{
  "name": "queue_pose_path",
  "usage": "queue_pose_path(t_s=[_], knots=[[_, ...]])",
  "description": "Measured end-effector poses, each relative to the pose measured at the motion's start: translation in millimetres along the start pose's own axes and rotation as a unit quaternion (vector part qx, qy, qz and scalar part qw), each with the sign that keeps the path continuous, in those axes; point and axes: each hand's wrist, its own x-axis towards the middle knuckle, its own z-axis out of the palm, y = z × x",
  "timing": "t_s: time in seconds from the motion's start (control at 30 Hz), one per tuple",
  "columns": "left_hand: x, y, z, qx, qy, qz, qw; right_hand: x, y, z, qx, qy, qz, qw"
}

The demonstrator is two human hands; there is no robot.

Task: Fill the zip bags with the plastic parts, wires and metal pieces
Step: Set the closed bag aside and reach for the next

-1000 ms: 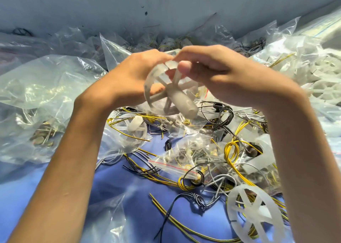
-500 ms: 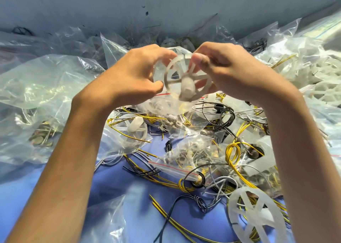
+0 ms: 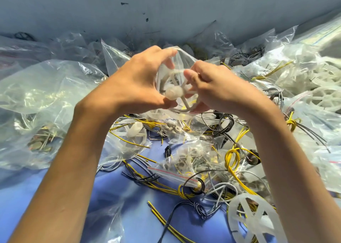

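Left hand (image 3: 136, 84) and right hand (image 3: 219, 89) grip a white spoked wheel (image 3: 176, 92) and the clear zip bag (image 3: 181, 58) draped over it — loose wires (image 3: 233, 161), stuffed bags (image 3: 36, 95) and another wheel (image 3: 255, 222) crowd the blue table (image 3: 129, 196) beneath.

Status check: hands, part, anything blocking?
Left hand grips zip bag; right hand pinches plastic wheel at bag mouth. How far in: cannot tell. Loose wires below, not in the way.

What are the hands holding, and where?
The right hand pinches a white spoked wheel by its rim; the left hand grips the clear zip bag at its mouth.
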Motion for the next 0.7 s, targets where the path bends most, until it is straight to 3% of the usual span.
queue_pose_path(t_s=[0.17,0.33,0.7], knots=[[1.1,3.9,3.7,-0.006,-0.013,0.003,1.000,2.1,5.8,-2.4,0.017,-0.011,0.046,0.999],[1.3,4.6,1.9,-0.009,-0.012,0.005,1.000,0.6,6.0,-4.5,-0.018,0.013,0.042,0.999],[0.2,14.3,-2.3,-0.023,0.003,-0.020,1.000,0.2,2.6,-7.9,-0.101,-0.032,0.033,0.994]])
